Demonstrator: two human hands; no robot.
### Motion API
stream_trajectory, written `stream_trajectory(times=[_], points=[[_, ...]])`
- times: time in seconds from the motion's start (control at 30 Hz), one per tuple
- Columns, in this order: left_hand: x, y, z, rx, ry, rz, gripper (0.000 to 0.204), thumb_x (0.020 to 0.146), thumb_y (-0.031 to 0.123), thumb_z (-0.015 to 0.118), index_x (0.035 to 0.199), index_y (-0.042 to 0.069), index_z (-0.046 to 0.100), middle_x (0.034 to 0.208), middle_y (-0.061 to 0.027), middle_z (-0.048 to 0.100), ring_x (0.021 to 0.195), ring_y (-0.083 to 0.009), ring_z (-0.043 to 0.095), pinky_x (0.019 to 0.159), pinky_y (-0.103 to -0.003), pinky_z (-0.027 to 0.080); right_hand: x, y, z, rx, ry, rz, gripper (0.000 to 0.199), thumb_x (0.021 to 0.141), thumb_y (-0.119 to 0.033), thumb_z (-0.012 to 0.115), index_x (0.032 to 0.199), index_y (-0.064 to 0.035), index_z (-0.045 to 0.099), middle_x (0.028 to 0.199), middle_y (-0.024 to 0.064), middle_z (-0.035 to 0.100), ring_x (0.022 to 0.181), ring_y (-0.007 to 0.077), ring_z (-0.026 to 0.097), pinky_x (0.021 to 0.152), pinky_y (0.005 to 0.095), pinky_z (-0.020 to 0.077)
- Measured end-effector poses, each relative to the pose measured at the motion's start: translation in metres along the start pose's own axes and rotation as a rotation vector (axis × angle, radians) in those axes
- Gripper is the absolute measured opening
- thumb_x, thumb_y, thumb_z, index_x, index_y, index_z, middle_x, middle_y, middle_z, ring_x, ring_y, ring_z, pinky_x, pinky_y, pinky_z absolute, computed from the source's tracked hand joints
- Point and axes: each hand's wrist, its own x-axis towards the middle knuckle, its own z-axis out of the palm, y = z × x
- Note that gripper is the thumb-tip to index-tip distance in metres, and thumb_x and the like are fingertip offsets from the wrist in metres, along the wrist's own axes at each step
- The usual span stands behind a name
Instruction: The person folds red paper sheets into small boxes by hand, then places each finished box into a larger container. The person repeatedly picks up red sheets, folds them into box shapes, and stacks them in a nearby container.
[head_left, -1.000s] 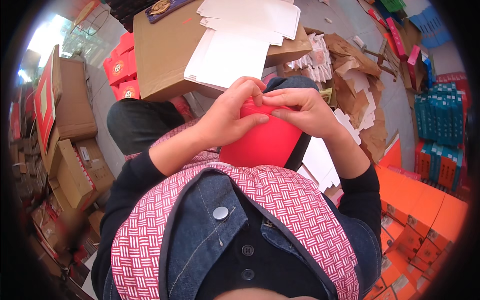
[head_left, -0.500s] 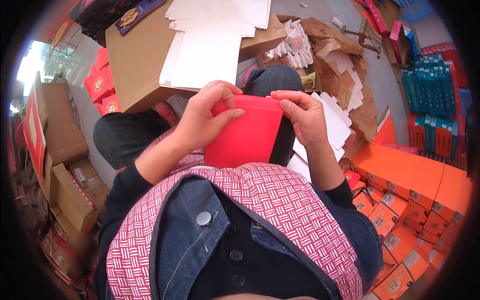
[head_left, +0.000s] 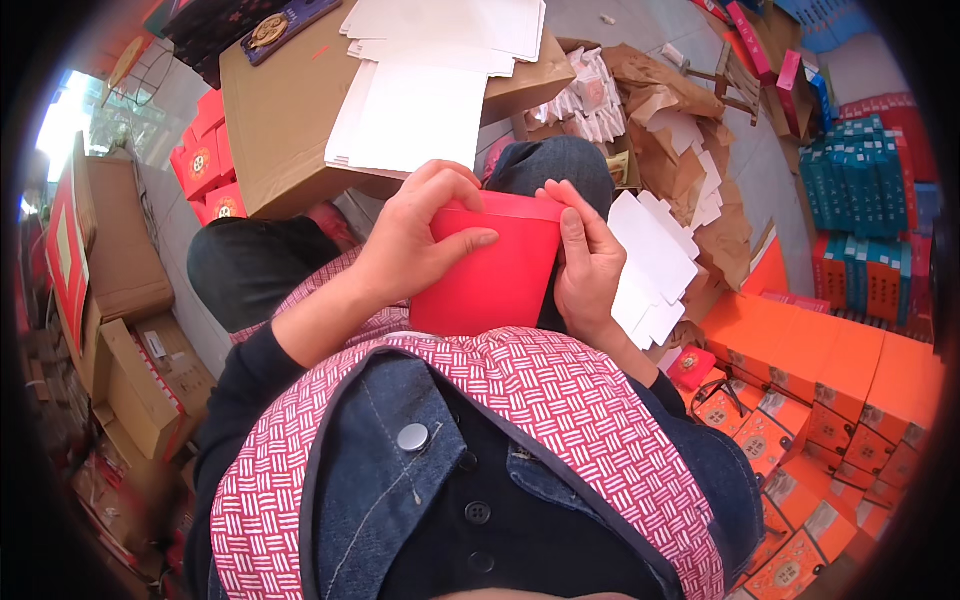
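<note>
Denim vest [head_left: 420,470] with red-and-white woven trim nearest the lens, dark shirt under it. Just beyond, red box [head_left: 490,265] held over the lap between both hands, open far edge up, near end hidden behind the vest trim. Left hand [head_left: 415,240] clamped on the box's left side, thumb laid flat across the red front panel, fingers curled over the far rim. Right hand [head_left: 585,265] gripping the right side, fingers straight along the right wall, tips at the top right corner. Changed versus a second ago: then both hands bunched together on top of a rounded, half-formed red shape, fingertips touching; half a second ago already spread with a flat rim showing; now fully apart at the two sides, walls squared, rim straight. Probably folding stage done, box now standing as a formed shell, flap-tucking or setting aside likely next, a judgement only. Right of the right hand, white die-cut card blanks [head_left: 650,265] lying loose near the knee. Further right, rows of finished orange boxes [head_left: 850,370]. Far centre, brown carton [head_left: 290,120] with a stack of white flat sheets [head_left: 430,90] on top. Far right, torn brown paper [head_left: 680,110] and blue packs [head_left: 860,180]. Left, more brown cartons [head_left: 130,390].
</note>
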Motion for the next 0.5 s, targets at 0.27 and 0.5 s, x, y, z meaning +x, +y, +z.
stream_trajectory(times=[0.27,0.5], points=[[0.029,0.015,-0.001,0.338,-0.263,0.067,0.026,0.071,0.011,0.072,0.087,0.004,0.054,0.097,-0.0113,0.056,0.097,-0.0305,0.054,0.087,-0.037,0.042,0.01,-0.004,-0.006,0.199,0.019,0.224,0.018,0.09,-0.003,0.062,0.105,0.0061,0.065,0.104,0.0142,0.068,0.092,0.0157,0.065,0.085,0.0262,0.0526],[0.048,0.023,0.03,0.347,-0.296,0.09,0.014,0.074,0.006,0.066,0.082,0.002,0.057,0.091,-0.0139,0.056,0.096,-0.0323,0.055,0.085,-0.04,0.044,0.01,-0.004,-0.012,0.202,-0.016,0.213,0.018,0.094,-0.007,0.057,0.106,0.0056,0.064,0.1,0.0131,0.068,0.087,0.016,0.065,0.077,0.0268,0.055]])
